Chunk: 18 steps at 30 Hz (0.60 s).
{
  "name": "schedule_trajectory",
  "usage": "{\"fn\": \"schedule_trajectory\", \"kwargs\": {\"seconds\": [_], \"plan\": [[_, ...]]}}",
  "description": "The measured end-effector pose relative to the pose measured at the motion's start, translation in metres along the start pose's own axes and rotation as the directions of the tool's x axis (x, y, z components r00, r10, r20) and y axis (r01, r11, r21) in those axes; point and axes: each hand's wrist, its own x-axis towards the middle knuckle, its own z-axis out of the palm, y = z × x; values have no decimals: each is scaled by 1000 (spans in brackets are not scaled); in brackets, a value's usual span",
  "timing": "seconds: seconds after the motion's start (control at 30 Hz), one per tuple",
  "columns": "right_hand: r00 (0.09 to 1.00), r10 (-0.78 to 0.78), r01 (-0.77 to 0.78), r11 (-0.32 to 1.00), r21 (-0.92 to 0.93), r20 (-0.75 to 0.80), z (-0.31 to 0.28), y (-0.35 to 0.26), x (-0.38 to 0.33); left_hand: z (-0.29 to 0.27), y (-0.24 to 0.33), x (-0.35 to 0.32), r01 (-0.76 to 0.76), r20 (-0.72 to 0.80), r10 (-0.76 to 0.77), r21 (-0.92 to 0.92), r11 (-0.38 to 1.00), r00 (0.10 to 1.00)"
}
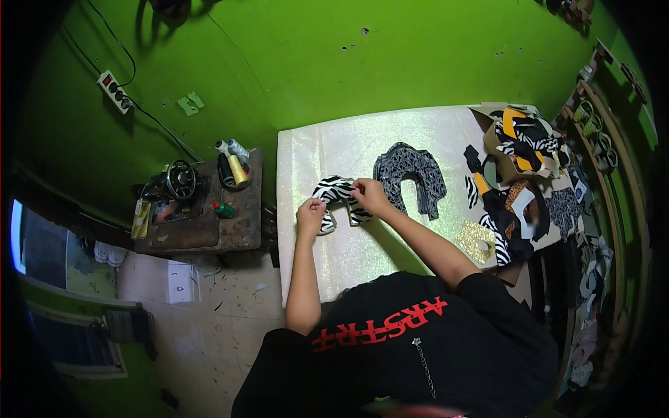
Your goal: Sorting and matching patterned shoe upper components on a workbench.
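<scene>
A curved zebra-print piece (334,189), black and white and arched like an upside-down U, is between my hands above the table. My left hand (311,217) pinches its left side with fingers closed. On the upper right part of the same piece, the fingers of my right hand (371,198) are closed too. Whether it is one layer or several, I cannot tell. Just right of my right hand lies a thick stack of U-shaped grey-and-black patterned pieces (410,164), partly behind my right forearm.
The pale glittery sheet (300,157) covers the table. Mixed scraps (512,209) and a full cardboard box (503,150) crowd its right side. At left, a sewing machine (182,182) stands on a wooden table with thread cones (238,169) and a green bottle (223,209).
</scene>
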Motion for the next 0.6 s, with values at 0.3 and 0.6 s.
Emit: {"fn": "schedule_trajectory", "kwargs": {"seconds": [0.3, 0.6], "plan": [[994, 91, -97, 990, -105, -58, 31, 11, 18, 2, -12, 29, 26, -151, -15, 72, 997, 988], [986, 135, -152, 971, -182, -102, 36, 8, 23, 13, -19, 36, 78, -251, -27, 196, 977, 968]]}}
